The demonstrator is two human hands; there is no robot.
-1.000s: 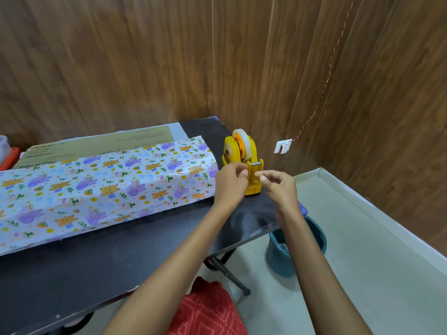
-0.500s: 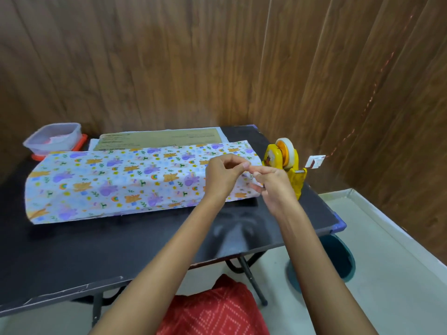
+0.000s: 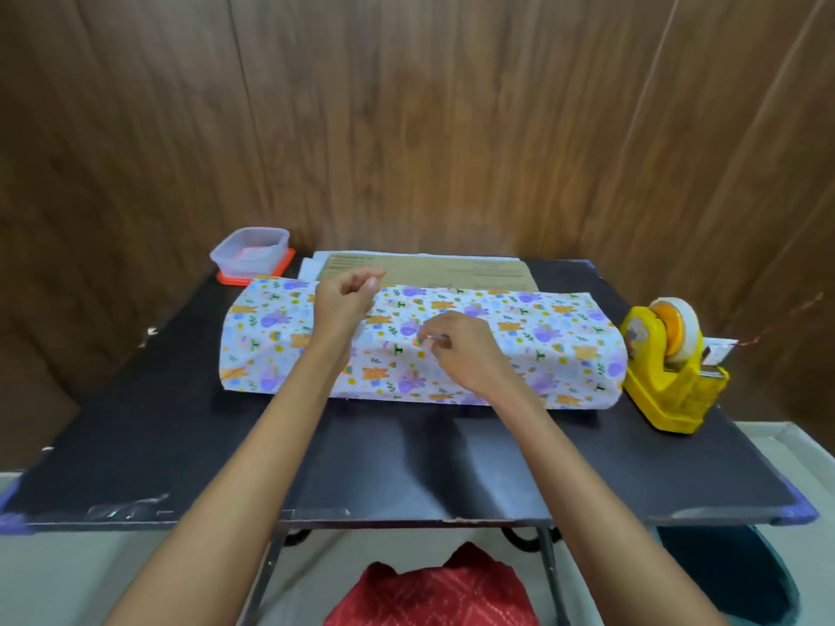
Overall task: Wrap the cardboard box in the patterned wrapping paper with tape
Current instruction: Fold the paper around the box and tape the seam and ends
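Black tabletop (image 3: 406,467) fills the middle of the frame, and across its far half lies a long bundle of white wrapping paper printed with purple and orange animals (image 3: 519,336). The paper is folded over so that it hides the cardboard box, which I take to be inside, since no bare box face shows. The bundle lies lengthwise so that its top seam faces the person.

Over the upper middle of the bundle, the left hand (image 3: 345,302) hangs with fingers curled and thumb pressed to forefinger. That pinch is most likely on one end of a strip of clear tape (image 3: 436,338), though the film there is too faint to be sure. Just right of centre, the right hand (image 3: 470,354) pinches a pale sliver of that strip low over the paper. Holding it at both ends would keep it taut and off itself until it is laid across the overlap.

At the right edge stands a yellow plastic tape dispenser (image 3: 668,377), just beside the bundle's end and within reach for more pieces. A flat brown cardboard sheet (image 3: 452,273) lies behind the bundle. A clear plastic tub on an orange lid (image 3: 250,253) sits at the upper left.
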